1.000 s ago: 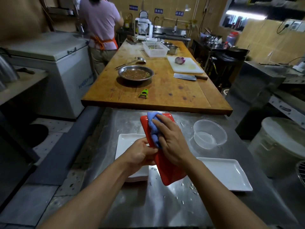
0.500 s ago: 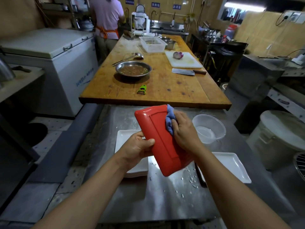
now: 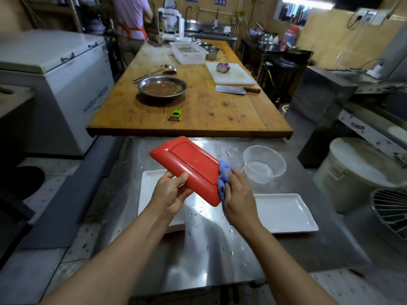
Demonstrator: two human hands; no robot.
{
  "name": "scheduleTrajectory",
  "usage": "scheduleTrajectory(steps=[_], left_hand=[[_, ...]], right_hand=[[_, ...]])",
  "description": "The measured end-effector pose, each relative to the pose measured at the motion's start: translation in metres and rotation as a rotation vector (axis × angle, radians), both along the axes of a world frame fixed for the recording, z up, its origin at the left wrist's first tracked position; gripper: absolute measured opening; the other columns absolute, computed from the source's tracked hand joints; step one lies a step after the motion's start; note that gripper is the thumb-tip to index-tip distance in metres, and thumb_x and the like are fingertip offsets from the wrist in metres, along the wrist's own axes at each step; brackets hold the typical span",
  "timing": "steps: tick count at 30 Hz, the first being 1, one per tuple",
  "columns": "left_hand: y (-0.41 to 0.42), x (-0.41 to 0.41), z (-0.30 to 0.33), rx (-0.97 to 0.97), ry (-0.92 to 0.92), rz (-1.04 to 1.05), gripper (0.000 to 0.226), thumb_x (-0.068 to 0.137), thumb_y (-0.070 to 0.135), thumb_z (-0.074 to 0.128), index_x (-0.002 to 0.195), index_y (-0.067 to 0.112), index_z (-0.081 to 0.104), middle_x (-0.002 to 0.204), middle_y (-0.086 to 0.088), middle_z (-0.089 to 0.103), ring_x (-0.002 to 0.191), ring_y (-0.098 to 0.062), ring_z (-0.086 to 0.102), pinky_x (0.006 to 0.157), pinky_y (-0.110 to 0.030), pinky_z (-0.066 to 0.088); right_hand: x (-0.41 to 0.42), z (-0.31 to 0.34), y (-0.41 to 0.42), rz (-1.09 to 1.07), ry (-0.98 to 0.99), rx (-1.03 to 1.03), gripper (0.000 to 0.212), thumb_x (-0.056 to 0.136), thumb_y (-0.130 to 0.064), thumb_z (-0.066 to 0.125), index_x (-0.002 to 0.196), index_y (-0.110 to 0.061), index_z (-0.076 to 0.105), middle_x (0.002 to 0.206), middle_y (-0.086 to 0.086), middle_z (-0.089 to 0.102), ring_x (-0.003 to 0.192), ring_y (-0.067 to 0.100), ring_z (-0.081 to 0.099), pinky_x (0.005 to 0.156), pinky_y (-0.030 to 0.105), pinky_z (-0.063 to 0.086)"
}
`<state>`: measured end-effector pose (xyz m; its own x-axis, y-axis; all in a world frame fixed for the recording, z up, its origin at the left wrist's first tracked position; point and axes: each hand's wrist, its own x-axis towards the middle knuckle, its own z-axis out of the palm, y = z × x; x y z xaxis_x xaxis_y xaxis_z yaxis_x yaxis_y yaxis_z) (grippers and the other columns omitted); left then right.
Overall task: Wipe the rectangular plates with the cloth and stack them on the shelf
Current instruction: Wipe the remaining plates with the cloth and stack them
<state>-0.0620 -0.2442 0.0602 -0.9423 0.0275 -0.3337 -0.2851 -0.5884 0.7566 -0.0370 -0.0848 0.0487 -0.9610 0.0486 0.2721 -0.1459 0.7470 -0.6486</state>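
A: We start with the long wooden table (image 3: 198,102), worn and knotted, then the wet steel counter (image 3: 198,249) below it, speckled with droplets. What can't we make out?

B: The stack of white plates (image 3: 149,190) sits half behind our left arm, so its count is hidden. A single white plate (image 3: 284,213), glossy and rectangular, lies flat on the right. The clear plastic bowl (image 3: 264,164) stands just beyond it.

A: And the red plate (image 3: 189,166)?

B: Smooth, rounded corners, underside up, tilted above the counter. Our left hand (image 3: 170,192) grips its near long edge, thumb on top. Our right hand (image 3: 239,192) bunches the blue cloth (image 3: 223,178) against the right edge; the fingers curl round it.

A: Since a moment ago?

B: The plate has swung lower and flatter, and the cloth has slid down its edge.
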Motion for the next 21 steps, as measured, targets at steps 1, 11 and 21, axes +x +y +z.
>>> scheduleTrajectory(steps=[1,11,21], left_hand=[[0.003,-0.001,0.001,-0.016,-0.003,0.019,0.022,0.093,-0.005,0.046,0.093,0.014,0.058,0.079,-0.003,0.064,0.068,-0.015,0.065,0.055,-0.022,0.056],[0.057,-0.005,0.001,-0.135,-0.016,0.040,0.023,0.093,-0.004,0.047,0.086,0.016,0.056,0.071,0.000,0.066,0.066,-0.013,0.065,0.059,-0.026,0.055],[0.135,-0.011,0.005,-1.322,0.565,-0.220,0.013,0.089,0.008,0.051,0.095,0.011,0.062,0.087,-0.006,0.062,0.078,-0.028,0.061,0.069,-0.036,0.051]], right_hand=[[0.004,-0.002,-0.003,0.003,-0.006,0.012,0.035,0.096,-0.005,0.039,0.129,-0.004,0.051,0.140,0.010,0.044,0.126,0.026,0.042,0.097,0.025,0.033],[0.037,-0.006,0.015,-0.060,0.122,0.089,0.031,0.079,0.004,0.059,0.109,-0.001,0.066,0.114,0.016,0.063,0.101,0.033,0.059,0.085,0.037,0.049],[0.047,-0.005,0.122,-0.487,0.072,-0.371,0.012,0.091,-0.005,0.050,0.092,-0.015,0.055,0.083,0.002,0.061,0.079,0.019,0.057,0.064,0.018,0.040]])
